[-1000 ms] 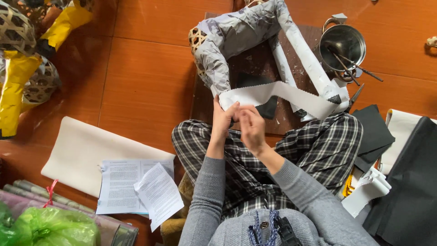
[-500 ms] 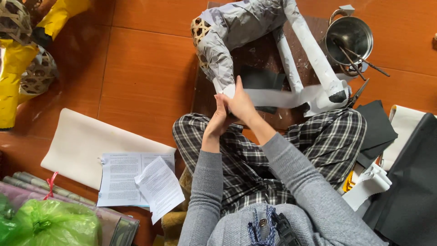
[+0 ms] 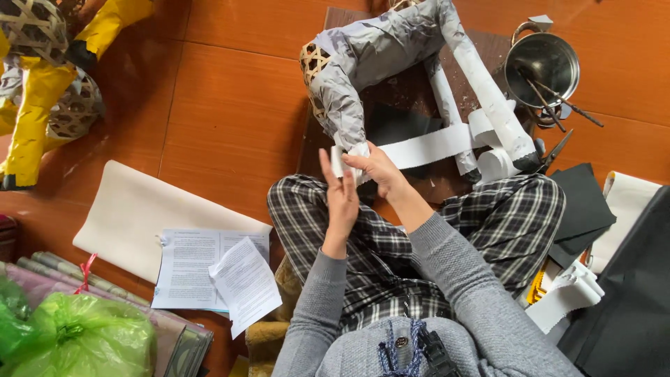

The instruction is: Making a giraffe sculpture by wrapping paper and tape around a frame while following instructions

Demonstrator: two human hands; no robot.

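Change: both hands have slid left along the white paper strip and now work at its left end, against the paper-covered woven figure; a second ago they sat further right, over the lap.
Left hand: left hand is flat and released, fingers straight up, its palm pressed to the strip's end.
Right hand: right hand pinches the strip's end, fingers curled over it, touching the figure's lower tip.
Strip: runs right from the hands across the dark board to the figure's white leg.
Open room: bare wooden floor lies wide open to the left of the board; the right side is crowded by a steel pot and scissors.
Near side: printed sheets and a cream sheet lie near left, a green bag at the corner.
Hidden: the figure's top is cut off at the far edge; a yellow figure is cut off at left; how the strip's end is fixed under the palms cannot be made out.
Surface: glossy orange-brown floor, person seated cross-legged in checked trousers.
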